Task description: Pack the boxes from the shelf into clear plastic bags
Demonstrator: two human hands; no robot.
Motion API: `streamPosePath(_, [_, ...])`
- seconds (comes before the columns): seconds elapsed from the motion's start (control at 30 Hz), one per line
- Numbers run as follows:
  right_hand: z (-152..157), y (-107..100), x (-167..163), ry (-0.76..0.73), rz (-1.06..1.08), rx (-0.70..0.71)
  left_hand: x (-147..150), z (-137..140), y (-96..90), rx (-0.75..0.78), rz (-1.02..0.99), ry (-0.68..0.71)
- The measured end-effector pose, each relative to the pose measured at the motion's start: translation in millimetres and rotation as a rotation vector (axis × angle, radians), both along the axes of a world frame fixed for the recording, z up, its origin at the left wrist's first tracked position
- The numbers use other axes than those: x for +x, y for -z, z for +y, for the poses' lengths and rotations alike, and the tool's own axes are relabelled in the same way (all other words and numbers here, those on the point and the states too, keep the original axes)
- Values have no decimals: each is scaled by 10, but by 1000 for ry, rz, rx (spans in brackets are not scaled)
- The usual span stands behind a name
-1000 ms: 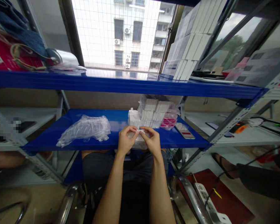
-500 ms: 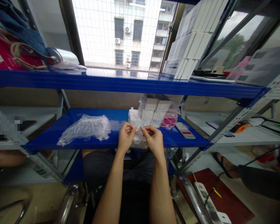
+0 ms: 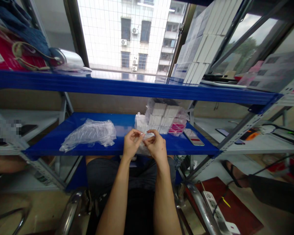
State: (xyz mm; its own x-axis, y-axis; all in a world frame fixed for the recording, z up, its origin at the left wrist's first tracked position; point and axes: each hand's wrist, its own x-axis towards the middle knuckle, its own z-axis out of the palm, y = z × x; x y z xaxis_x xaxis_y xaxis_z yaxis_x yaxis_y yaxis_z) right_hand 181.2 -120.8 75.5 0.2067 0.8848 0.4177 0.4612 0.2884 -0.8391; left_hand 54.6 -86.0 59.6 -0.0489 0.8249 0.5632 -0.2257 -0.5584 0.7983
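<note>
My left hand [image 3: 132, 142] and my right hand [image 3: 156, 146] meet above the front edge of the blue shelf. The fingers of both are pinched on a clear plastic bag [image 3: 143, 150], which hangs below them and is partly hidden. Just behind my hands a white packet [image 3: 140, 121] stands beside a stack of small white boxes [image 3: 161, 116] wrapped in clear plastic. To the left, a pile of clear plastic bags [image 3: 93, 133] lies flat on the shelf.
A phone [image 3: 194, 137] lies right of a pink packet [image 3: 177, 127]. The upper blue shelf [image 3: 127, 89] crosses above my hands and bears tall stacks of white boxes [image 3: 198, 49]. A power strip [image 3: 215, 209] sits low at the right. Another person's foot [image 3: 235, 174] shows there.
My right hand has moved left and closer to my left hand, its fingers more curled. The left hand has hardly moved.
</note>
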Motion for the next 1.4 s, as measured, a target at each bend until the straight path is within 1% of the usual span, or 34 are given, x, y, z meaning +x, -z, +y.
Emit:
streamPosePath(0.07, [38, 30, -20, 97, -133, 74, -9, -8, 6, 21, 16, 13])
streamPosePath(0.13, [65, 53, -42, 151, -237, 178, -15, -11, 15, 38, 22, 39])
streamPosePath(0.2, [80, 71, -58, 126, -285, 271, -18, -9, 25, 73, 26, 57])
streamPosePath(0.3, [93, 96, -55, 4, -231, 313, -11, 3, 42, 148, 48, 28])
streamPosePath(0.37, [100, 109, -30, -66, -129, 302, 0, 16, 55, 165, 48, 6])
streamPosePath(0.5, [113, 115, 49, -167, 82, 242, 29, 42, 85, 133, 17, -25])
streamPosePath(0.67, [125, 125, 95, -209, 262, 165, 63, 54, 102, 113, 9, -69])
streamPosePath(0.73, [138, 141, 89, -193, 327, 148, 61, 41, 88, 110, 52, -110])
streamPosePath(0.8, [157, 161, 83, -146, 345, 142, 37, 21, 57, 127, 158, -220])
streamPosePath(0.9, [193, 197, 107, 3, 209, 159, -43, -2, 1, 172, 333, -445])
streamPosePath(0.93, [207, 215, 126, 58, 148, 172, -77, -2, -11, 180, 368, -502])
streamPosePath(1.0, [237, 264, 174, 145, 65, 196, -143, 15, -9, 175, 402, -569])
streamPosePath(1.1, [289, 366, 243, 185, 67, 184, -227, 67, 61, 120, 405, -603])
streamPosePath(1.23, [352, 491, 286, 161, 156, 100, -313, 144, 212, 34, 400, -606])
streamPosePath(1.4, [390, 537, 312, 115, 293, 53, -378, 214, 329, -41, 384, -558])
